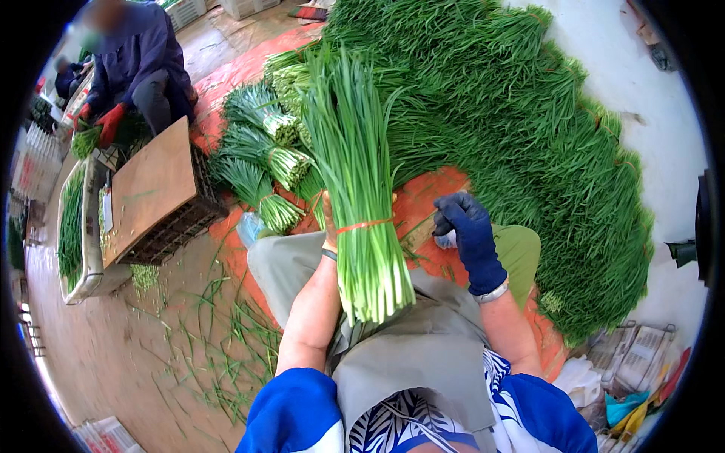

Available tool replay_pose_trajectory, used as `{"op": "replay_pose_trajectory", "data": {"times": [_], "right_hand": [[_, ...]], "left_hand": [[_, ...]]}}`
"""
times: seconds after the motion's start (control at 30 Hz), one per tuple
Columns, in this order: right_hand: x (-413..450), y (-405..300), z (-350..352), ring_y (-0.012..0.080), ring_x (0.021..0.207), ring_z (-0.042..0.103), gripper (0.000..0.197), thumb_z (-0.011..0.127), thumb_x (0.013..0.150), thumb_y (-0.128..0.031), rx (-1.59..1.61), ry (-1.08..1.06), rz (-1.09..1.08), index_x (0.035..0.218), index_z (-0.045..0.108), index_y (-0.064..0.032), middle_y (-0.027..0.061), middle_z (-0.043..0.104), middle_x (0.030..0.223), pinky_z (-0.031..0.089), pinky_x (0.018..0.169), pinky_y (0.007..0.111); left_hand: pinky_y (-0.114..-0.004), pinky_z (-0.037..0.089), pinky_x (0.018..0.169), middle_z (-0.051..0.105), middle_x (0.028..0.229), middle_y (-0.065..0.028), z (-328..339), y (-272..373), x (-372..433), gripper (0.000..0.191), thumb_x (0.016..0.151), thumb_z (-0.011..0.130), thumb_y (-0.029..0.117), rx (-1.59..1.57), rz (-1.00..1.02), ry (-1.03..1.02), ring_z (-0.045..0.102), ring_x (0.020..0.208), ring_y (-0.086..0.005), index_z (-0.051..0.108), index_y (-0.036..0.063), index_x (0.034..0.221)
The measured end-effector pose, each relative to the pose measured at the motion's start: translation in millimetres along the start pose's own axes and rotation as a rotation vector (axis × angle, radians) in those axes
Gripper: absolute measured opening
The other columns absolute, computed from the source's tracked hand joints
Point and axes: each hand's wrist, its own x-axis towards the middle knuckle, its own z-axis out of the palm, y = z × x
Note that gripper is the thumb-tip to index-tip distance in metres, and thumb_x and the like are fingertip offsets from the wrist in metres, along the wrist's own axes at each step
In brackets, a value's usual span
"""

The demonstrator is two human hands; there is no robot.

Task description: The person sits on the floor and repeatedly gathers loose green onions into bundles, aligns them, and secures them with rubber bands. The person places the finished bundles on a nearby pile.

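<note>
A large bunch of garlic chives [362, 153] stands in front of me, its pale cut ends towards my lap. An orange rubber band [365, 225] circles it low on the stems. My left hand [330, 221], bare, grips the bunch from behind and is mostly hidden by it. To the right of the bunch, apart from it, is my right hand [465, 238] in a dark blue glove. Its fingers are curled, and nothing shows in them. A small pale object [446, 240] lies partly hidden beside that glove.
Banded bunches [277, 164] lie on the orange sheet [433, 192], beside a big chive heap [510, 113]. At left, a board [153, 175] tops a dark crate [175, 232], with a knife [107, 209] and a filled white crate [85, 272]. A red-gloved person [136, 73] sits behind.
</note>
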Motion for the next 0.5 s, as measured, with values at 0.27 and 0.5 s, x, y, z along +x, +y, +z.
{"op": "replay_pose_trajectory", "data": {"times": [0.27, 0.5], "right_hand": [[-50, -40, 65, 0.0239, 0.067, 0.063, 0.019, 0.066, 0.081, -0.019, -0.781, -0.291, -0.53, 0.092, 0.064, -0.0041, 0.0123, 0.063, 0.077, 0.05, 0.061, 0.032], [-45, -2, 60, 0.028, 0.061, 0.06, 0.032, 0.068, 0.077, -0.035, -1.12, -0.235, -0.364, 0.082, 0.059, -0.0048, 0.0125, 0.059, 0.065, 0.045, 0.055, 0.039]], "left_hand": [[-0.046, 0.046, 0.094, 0.053, 0.124, -0.0128, 18, 16, -6, 0.079, 0.073, 0.068, 0.055, -0.019, 0.054, 0.169, 0.054, 0.11, -0.0285, 0.042, 0.0083, 0.132], [-0.046, 0.046, 0.094, 0.055, 0.121, -0.014, 33, 25, -3, 0.075, 0.076, 0.068, 0.05, 0.044, 0.125, 0.203, 0.056, 0.107, -0.0308, 0.043, 0.0051, 0.13]]}}
